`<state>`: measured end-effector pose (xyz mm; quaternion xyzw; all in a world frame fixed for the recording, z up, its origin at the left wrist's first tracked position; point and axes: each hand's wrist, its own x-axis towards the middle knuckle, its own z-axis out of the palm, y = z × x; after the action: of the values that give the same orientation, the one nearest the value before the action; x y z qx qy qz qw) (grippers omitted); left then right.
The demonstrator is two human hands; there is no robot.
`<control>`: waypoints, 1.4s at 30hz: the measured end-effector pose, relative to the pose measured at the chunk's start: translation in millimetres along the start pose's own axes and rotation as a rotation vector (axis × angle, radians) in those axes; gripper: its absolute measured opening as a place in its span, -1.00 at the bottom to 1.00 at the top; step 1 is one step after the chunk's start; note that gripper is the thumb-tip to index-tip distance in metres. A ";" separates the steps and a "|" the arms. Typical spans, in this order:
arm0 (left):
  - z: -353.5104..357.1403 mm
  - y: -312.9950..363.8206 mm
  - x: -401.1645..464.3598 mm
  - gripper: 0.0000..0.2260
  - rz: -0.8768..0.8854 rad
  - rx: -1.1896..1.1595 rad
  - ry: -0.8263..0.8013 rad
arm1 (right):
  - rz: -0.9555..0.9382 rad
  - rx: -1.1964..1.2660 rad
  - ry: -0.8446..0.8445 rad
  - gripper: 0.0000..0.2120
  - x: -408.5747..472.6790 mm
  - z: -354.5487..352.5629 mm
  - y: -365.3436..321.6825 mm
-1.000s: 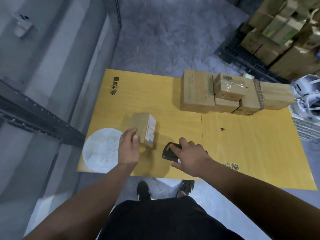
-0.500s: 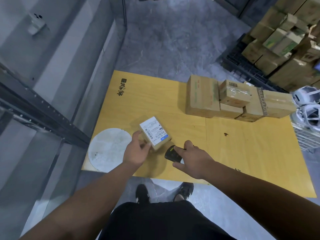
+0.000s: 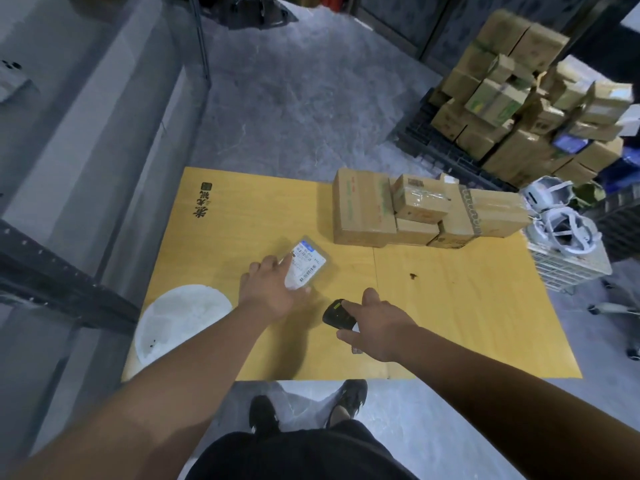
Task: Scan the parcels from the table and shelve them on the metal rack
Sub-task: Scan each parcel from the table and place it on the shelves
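One small cardboard parcel (image 3: 304, 263) lies blurred on the yellow plywood table (image 3: 450, 306), its body mostly lost behind its white shipping label, near the stack of brown cardboard boxes (image 3: 408, 213). My left hand (image 3: 272, 294) rests on it, fingers spread and thumb against its edge. My right hand (image 3: 379, 323) grips the black handheld scanner (image 3: 336, 313), half hidden beneath my fingers.

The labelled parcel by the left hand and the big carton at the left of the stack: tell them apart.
The labelled parcel is small with a white barcode label facing up; the big carton is much larger, its top printed cardboard. The parcel lies alone under the left hand; the carton abuts other boxes, untouched. Both sit on the yellow table.
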<state>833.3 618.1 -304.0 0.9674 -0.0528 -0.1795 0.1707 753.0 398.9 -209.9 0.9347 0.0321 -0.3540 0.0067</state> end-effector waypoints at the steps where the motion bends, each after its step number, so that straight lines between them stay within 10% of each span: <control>1: 1.3 -1.2 -4.8 -0.20 -0.027 -0.019 0.009 | 0.005 0.019 -0.007 -0.39 0.5 -1.5 0.7; 7: 14.9 -6.0 -20.3 -0.44 -0.120 -0.439 0.047 | 0.015 0.113 -0.043 -0.44 3.0 -13.8 -1.1; 13: 15.6 7.0 -15.6 -0.15 -0.229 -0.836 -0.058 | 0.033 0.154 -0.128 -0.52 4.1 -23.6 -0.7; 32: 44.7 13.9 -39.4 -0.53 -0.283 -1.064 0.130 | -0.090 0.287 -0.183 -0.56 -0.2 -28.6 7.6; 42: 27.9 -25.9 -127.3 -0.42 -0.518 -1.144 0.513 | -0.535 -0.107 -0.201 -0.65 29.5 -52.6 -57.7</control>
<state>705.8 654.4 -295.6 0.7184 0.3261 0.0207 0.6141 806.1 460.0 -189.5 0.8515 0.2951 -0.4320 -0.0343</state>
